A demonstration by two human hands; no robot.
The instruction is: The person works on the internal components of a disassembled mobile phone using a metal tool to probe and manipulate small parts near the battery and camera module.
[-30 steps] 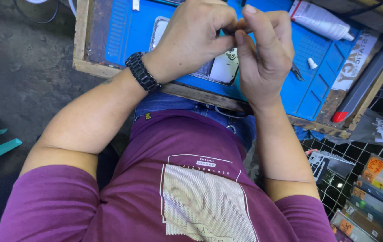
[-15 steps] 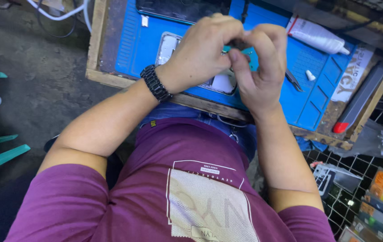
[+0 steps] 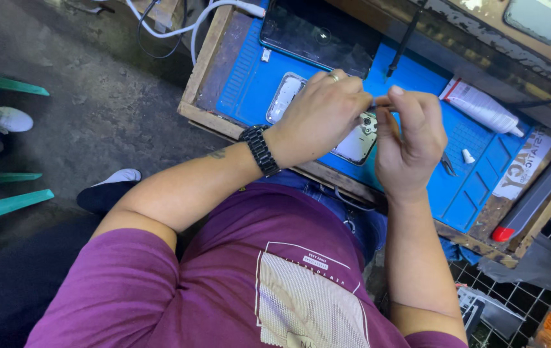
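left hand [image 3: 319, 116] and right hand [image 3: 411, 142] raised together, each grip pinching a thin tool [image 3: 378, 103] above the blue mat [image 3: 250, 84]

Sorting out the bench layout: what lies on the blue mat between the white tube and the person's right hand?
In the head view, a small white cap lies on the blue mat between the white tube and the right hand; dark tweezers sit beside that hand.

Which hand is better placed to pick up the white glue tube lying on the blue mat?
Right hand, probably: it is raised nearer the white glue tube on the blue mat, while the left hand sits farther away.
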